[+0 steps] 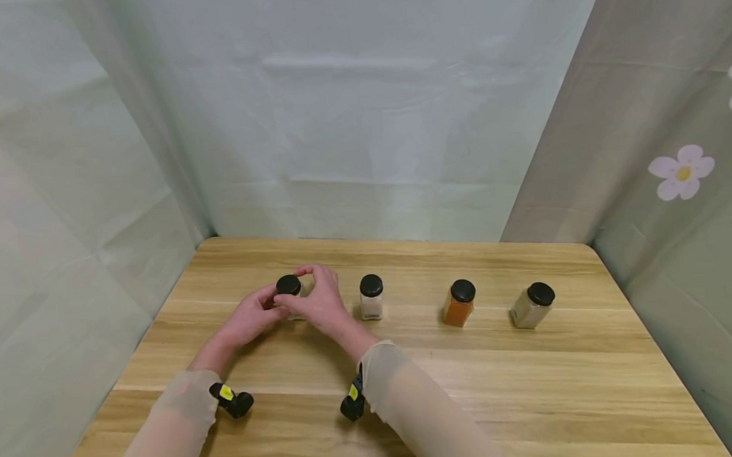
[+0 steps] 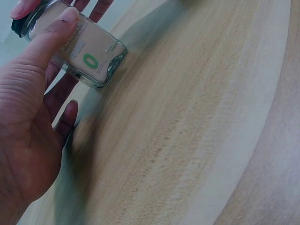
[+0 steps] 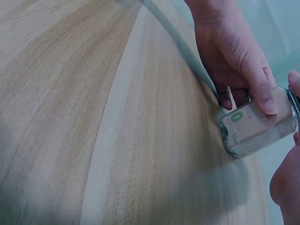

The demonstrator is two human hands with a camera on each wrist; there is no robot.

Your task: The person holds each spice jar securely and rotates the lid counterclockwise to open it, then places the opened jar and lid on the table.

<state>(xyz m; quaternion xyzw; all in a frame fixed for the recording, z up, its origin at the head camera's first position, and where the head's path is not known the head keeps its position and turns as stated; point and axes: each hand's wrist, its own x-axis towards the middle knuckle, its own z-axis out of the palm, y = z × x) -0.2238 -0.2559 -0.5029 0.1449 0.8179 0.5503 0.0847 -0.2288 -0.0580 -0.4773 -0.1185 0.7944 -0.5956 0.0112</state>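
My left hand (image 1: 251, 318) holds a square glass spice jar (image 2: 96, 54) with pale powder inside. In the left wrist view its thumb lies across the label, which bears a green ring, and other fingers show behind the glass. From the other side my right hand (image 1: 323, 302) reaches over, thumb and fingertips pinching the black lid (image 1: 288, 285). The jar (image 3: 255, 126) appears tilted in the right wrist view, with only part of my right hand (image 3: 287, 180) visible at the edge. Close to the right hand stands a second black-lidded jar (image 1: 371, 305) of whitish contents.
Farther right on the wooden table (image 1: 577, 382) are a jar of orange powder (image 1: 458, 311) and a jar of beige powder (image 1: 529, 311), both black-lidded. Pale cloth walls (image 1: 363, 134) enclose the table's back and sides; the right one carries printed flowers (image 1: 683, 172).
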